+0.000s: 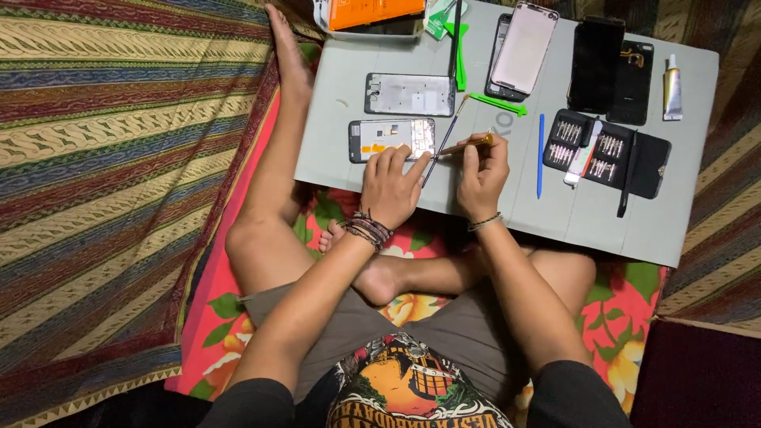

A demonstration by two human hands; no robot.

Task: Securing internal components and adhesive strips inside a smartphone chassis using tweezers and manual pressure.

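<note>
I sit cross-legged behind a grey work mat [341, 150]. My left hand [390, 189] presses its fingertips on the near edge of an opened phone body [388, 139] with its internals showing. My right hand [481, 170] is closed on a thin brown-handled tool [464, 146] whose tip points left toward the phone's right end. A slim dark rod [445, 135] lies slanted between the two hands.
On the mat lie a phone frame [410, 94], a pale screen panel [524, 47], a black panel [596, 63], green pry tools [498, 104], a blue stick [541, 154], an open screwdriver bit case [606, 150] and a glue tube [672, 89]. An orange box [372, 12] sits at the far edge. Striped fabric covers the floor.
</note>
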